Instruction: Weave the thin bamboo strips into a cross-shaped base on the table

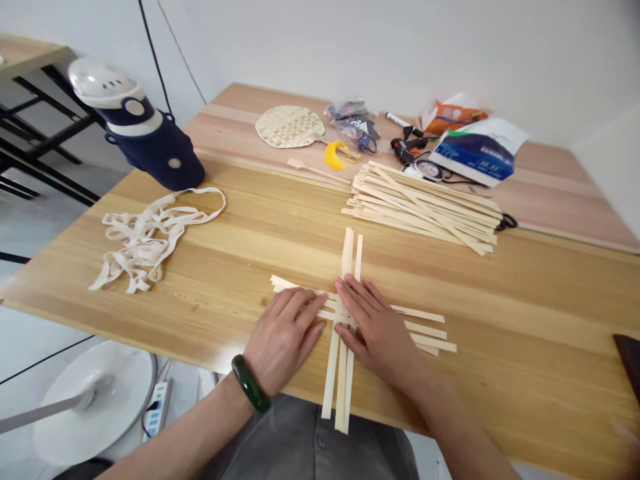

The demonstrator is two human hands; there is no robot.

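A person's left hand (283, 340), a dark green bangle (250, 383) on its wrist, and right hand (375, 327) press flat on crossed bamboo strips (343, 320) at the near edge of a pine desk (505, 300). The strips lie in a loose lattice, one group running toward the wearer and overhanging the desk edge, the other running across beneath the palms. The fingers (300, 300) of the left hand lie open and close together on the crosswise strips just left of the crossing; those of the right hand are slightly spread over the crossing itself, and neither hand clamps anything. Beyond them sits a stack of loose bamboo strips (425, 207), with a tangle of cream fabric tape (150, 237) to the left. Along the far side are a small woven fan (290, 127), a yellow object (334, 155), a clear plastic bag (354, 125), a marker (400, 122) and a blue-and-white package (475, 153). A navy-and-white appliance (150, 133) stands at the far left corner; a power strip (159, 408) lies on the floor below.
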